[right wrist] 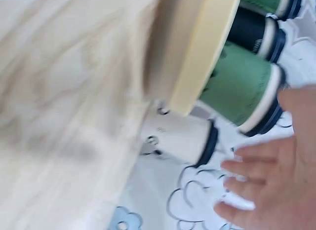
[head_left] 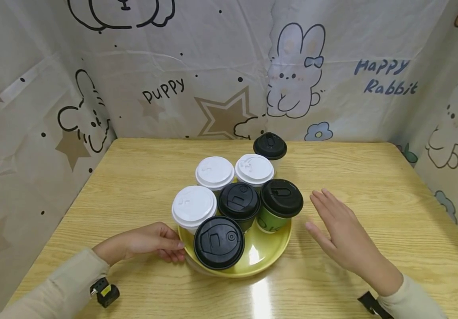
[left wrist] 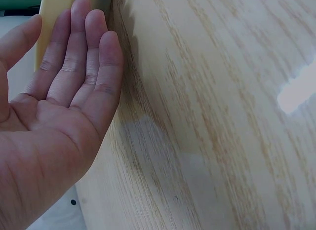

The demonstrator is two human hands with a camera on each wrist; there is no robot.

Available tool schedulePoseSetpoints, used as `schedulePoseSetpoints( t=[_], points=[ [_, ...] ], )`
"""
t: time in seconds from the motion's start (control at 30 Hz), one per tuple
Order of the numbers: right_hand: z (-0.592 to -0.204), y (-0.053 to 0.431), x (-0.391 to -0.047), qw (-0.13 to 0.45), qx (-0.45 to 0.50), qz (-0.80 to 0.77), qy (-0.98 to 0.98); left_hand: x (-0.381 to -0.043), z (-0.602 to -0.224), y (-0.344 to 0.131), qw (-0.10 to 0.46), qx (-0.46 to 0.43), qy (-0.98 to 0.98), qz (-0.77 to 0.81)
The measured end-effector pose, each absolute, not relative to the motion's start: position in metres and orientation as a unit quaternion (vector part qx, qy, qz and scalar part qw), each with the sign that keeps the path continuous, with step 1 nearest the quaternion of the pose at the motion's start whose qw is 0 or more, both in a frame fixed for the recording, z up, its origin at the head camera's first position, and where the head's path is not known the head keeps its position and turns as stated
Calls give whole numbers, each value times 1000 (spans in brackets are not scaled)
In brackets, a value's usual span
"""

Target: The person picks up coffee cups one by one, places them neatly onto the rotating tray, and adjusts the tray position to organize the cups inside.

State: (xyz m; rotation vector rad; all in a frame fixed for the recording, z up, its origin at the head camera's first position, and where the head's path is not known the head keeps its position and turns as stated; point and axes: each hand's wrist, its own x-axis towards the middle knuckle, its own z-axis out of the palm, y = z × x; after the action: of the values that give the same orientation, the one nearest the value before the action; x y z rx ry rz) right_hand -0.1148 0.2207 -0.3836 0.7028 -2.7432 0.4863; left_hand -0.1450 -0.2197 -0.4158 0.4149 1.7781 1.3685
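Note:
My left hand point(head_left: 153, 241) holds the left rim of a round yellow plate point(head_left: 262, 263), thumb at the rim and fingers against its outer side. Several lidded paper cups stand on the plate. Three have white lids point(head_left: 194, 206). Three have black lids: one at the front point(head_left: 219, 243), one in the middle point(head_left: 238, 201), and a green cup point(head_left: 272, 220) at the right. My right hand point(head_left: 344, 235) hovers apart from the green cup, fingers extended, holding nothing. A pale cup with a black lid point(head_left: 270, 146) stands behind the plate, partly hidden in the head view.
The wood-grain table point(head_left: 133, 177) reaches back to a hanging cloth point(head_left: 213, 66) printed with cartoon animals and stars. More cloth hangs at the left and right sides. A small black device point(head_left: 105, 292) is strapped on the left sleeve.

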Motion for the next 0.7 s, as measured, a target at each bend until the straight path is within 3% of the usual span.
schedulePoseSetpoints(
  t=[0.13, 0.27, 0.7],
  points=[
    [-399, 226, -120, 57, 269, 145, -950, -145, -416, -220, 415, 165, 709, 545],
    [-410, 227, -125, 15, 295, 143, -945, -145, -417, -220, 417, 165, 706, 549],
    [-421, 226, -132, -2, 330, 132, -935, -145, -418, -221, 418, 160, 704, 551]
  ],
)
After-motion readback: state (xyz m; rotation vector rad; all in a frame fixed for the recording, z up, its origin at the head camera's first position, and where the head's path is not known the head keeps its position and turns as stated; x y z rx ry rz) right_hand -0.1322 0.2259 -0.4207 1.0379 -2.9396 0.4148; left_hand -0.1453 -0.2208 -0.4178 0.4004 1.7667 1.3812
